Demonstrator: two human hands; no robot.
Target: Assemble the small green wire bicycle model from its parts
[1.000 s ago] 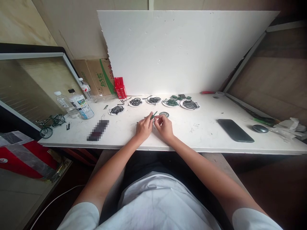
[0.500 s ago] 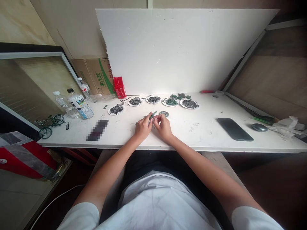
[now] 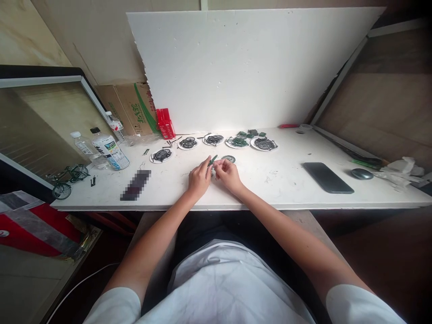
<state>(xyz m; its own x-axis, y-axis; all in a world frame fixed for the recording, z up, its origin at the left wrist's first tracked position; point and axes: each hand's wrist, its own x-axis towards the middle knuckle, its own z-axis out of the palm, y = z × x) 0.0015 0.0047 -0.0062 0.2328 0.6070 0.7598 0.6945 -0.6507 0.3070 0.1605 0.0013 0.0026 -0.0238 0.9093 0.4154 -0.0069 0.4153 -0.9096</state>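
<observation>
My left hand (image 3: pixel 200 179) is closed on a small green part (image 3: pixel 212 160) that sticks up past its fingertips. Close against it, my right hand (image 3: pixel 228 174) is pinched at the part's right side; what its fingertips hold is too small to make out. A small spoked wheel (image 3: pixel 230 159) lies on the white table (image 3: pixel 270 198) just behind my right hand. Beyond are white plates with dark parts, among them a left plate (image 3: pixel 161 155) and a right plate (image 3: pixel 264 144). Another plate (image 3: pixel 237 142) bears green parts.
At the left stand a model bicycle (image 3: pixel 69 177), plastic bottles (image 3: pixel 111 150) and a red box (image 3: pixel 165 123). To the right lie a black phone (image 3: pixel 327 177), a dark mouse (image 3: pixel 362 173) and crumpled plastic (image 3: pixel 401 173). A white board (image 3: pixel 253 67) leans at the back.
The camera view has shifted slightly. My right hand's fingers have spread a little and turned beside the green part, which stays in my left hand.
</observation>
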